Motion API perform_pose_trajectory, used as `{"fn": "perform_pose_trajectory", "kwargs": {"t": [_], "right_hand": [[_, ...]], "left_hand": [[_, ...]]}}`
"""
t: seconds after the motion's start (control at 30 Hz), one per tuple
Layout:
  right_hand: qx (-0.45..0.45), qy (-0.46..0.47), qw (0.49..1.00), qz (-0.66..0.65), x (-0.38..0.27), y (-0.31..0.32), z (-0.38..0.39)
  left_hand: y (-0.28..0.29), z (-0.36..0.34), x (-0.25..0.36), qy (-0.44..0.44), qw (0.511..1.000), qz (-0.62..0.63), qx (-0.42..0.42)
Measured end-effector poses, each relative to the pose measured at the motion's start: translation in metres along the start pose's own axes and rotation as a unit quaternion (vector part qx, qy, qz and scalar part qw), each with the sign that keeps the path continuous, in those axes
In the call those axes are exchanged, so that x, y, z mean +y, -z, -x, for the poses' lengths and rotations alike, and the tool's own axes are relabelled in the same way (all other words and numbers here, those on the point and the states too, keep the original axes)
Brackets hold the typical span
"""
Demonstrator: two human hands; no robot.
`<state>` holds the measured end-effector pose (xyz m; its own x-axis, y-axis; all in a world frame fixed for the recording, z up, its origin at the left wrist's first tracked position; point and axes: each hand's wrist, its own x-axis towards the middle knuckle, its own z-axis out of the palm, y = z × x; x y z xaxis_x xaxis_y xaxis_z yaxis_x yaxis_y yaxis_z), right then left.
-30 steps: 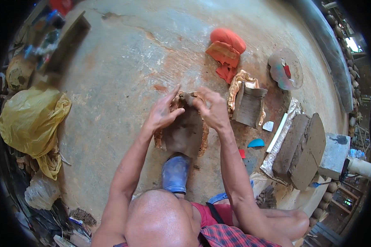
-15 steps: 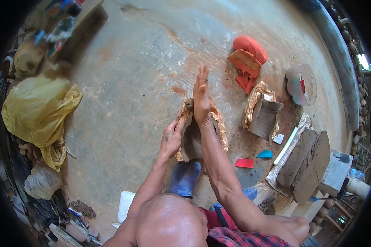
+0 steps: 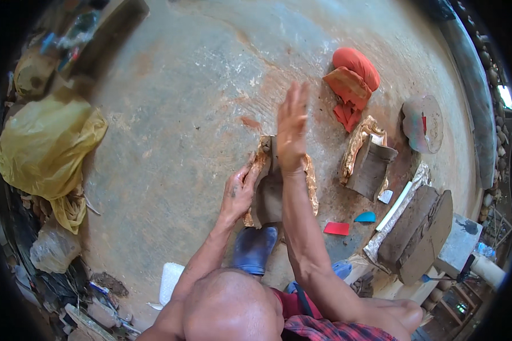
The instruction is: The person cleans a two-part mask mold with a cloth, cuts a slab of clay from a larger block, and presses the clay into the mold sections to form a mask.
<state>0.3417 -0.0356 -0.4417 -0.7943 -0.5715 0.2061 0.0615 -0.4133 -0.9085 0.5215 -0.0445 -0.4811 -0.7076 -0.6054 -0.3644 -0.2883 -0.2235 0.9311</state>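
A rough tan mould [image 3: 311, 184] lined with a dark grey clay sheet [image 3: 267, 202] lies in front of me, just beyond a blue boot [image 3: 253, 250]. My left hand [image 3: 238, 190] grips the mould's left rim, fingers pointing away from me. My right hand [image 3: 292, 128] is upright on edge over the mould's far right part, fingers straight and slightly blurred; it hides part of the clay, and whether it touches is unclear. A small clay lump [image 3: 265, 145] sits at the far left corner.
Right: another clay-lined mould [image 3: 367, 167], red cloth [image 3: 355, 74], rounded block [image 3: 422, 125], small red [image 3: 337, 228] and teal [image 3: 364, 217] pieces, white rod [image 3: 393, 206], clay slabs [image 3: 415, 233], concrete block [image 3: 459, 241]. Left: yellow plastic bag [image 3: 45, 148], clutter. Below: white foam piece [image 3: 170, 281].
My right hand left the mould's far end and straightened into a flat, raised hand, shifting slightly farther forward. My left hand moved down onto the left rim. The view shifted, moving the scene rightward.
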Motion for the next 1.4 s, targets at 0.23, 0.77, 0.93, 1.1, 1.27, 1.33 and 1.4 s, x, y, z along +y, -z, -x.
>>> {"fn": "perform_pose_trajectory", "kwargs": {"t": [0.23,0.77,0.93,1.1,1.27,1.33,1.4], "right_hand": [[-0.059,0.080,0.991,0.086,0.002,0.005,0.003],[0.045,-0.031,0.998,-0.037,0.003,0.012,0.005],[-0.002,-0.073,0.920,0.386,-0.068,0.049,-0.020],[-0.318,-0.340,0.653,0.597,-0.049,0.067,-0.039],[-0.317,-0.390,0.627,0.595,-0.038,0.073,-0.042],[-0.285,-0.315,0.666,0.613,-0.033,0.070,-0.036],[-0.276,-0.346,0.659,0.608,-0.031,0.066,-0.033]], "left_hand": [[-0.007,-0.003,0.025,0.069,0.996,-0.059,-0.012],[-0.011,0.001,0.020,0.058,0.997,-0.051,0.031],[-0.016,0.006,0.037,0.076,0.993,-0.079,0.037],[-0.013,0.007,0.022,0.062,0.995,-0.067,0.044],[-0.016,0.007,0.037,0.039,0.994,-0.087,0.048],[-0.010,0.005,0.043,0.082,0.991,-0.108,0.021],[-0.010,0.006,0.044,0.075,0.990,-0.120,0.025]]}}
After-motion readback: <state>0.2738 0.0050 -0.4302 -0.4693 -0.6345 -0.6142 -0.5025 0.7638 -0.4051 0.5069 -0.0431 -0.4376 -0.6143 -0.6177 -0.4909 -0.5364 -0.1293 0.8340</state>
